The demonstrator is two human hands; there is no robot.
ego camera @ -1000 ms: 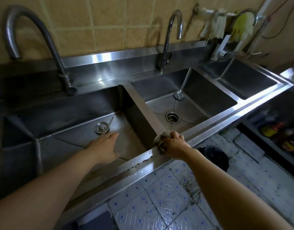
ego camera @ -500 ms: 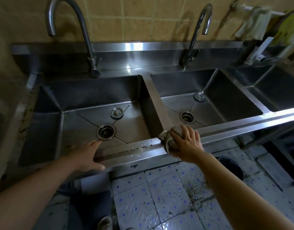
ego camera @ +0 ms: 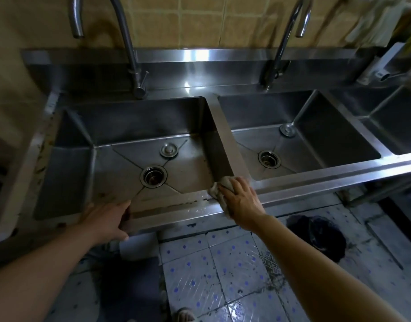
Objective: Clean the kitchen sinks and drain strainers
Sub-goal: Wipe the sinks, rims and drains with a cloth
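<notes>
left hand (ego camera: pixel 107 220): grips the front rim (ego camera: pixel 176 211) of the left sink (ego camera: pixel 134 126); fingers go over the rim edge, thumb below on the outer face. Grasping the rim, nothing else in it.
right hand (ego camera: pixel 240 201): laid over a crumpled grey cloth (ego camera: pixel 219 185), fingers spread and bent over it, pressing it onto the front rim where the divider (ego camera: pixel 220 135) between the two sinks meets it. Grip is on the cloth.
left sink: steel basin, drain opening (ego camera: pixel 153 176) uncovered in the floor centre. Its strainer plug (ego camera: pixel 169 150) lies loose on the basin floor just behind the drain, apart from it.
middle sink (ego camera: pixel 316 126): drain (ego camera: pixel 269 159) open; second strainer plug (ego camera: pixel 287 130) sits at the back of the floor against the rear wall.
right sink (ego camera: pixel 399 126): only partly in view at the frame edge.
rim dirt: brown specks and wet streaks along the front rim between the two hands; more grime on the ledge left of the left sink.
taps: gooseneck tap (ego camera: pixel 128 43) behind the left sink, another (ego camera: pixel 283 43) behind the middle sink; no water seen running.
wall: tan tiles above a steel backsplash (ego camera: pixel 200 55).
floor: pale tiles with blue dots (ego camera: pixel 211 275), dirty; dark round bin (ego camera: pixel 316 238) below the surface, right of the right arm.
</notes>
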